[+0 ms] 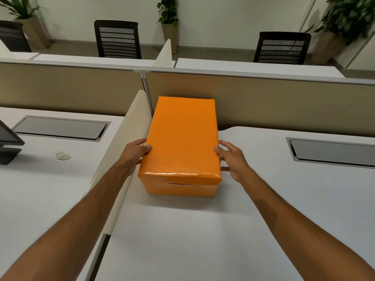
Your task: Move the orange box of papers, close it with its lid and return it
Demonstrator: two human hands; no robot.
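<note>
Gripping the lidded orange box (180, 138) on the table (263, 199): our left hand (134, 154) and right hand (233, 159) clasp its sides.

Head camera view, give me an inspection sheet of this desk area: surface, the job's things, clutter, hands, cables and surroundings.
Surface: white desk top, with a flat grey cable hatch set in at right.
Job's things: orange paper-wrapped rectangular box, its orange lid on, standing against the beige partition panel.
Clutter: crumpled white paper scrap on the neighbouring desk, beside a dark monitor base.
Hands: left hand and right hand grip the lid's opposite long sides.
Cables: nothing seen.
Surroundings: black mesh office chairs, potted green plants, white wall.
</note>
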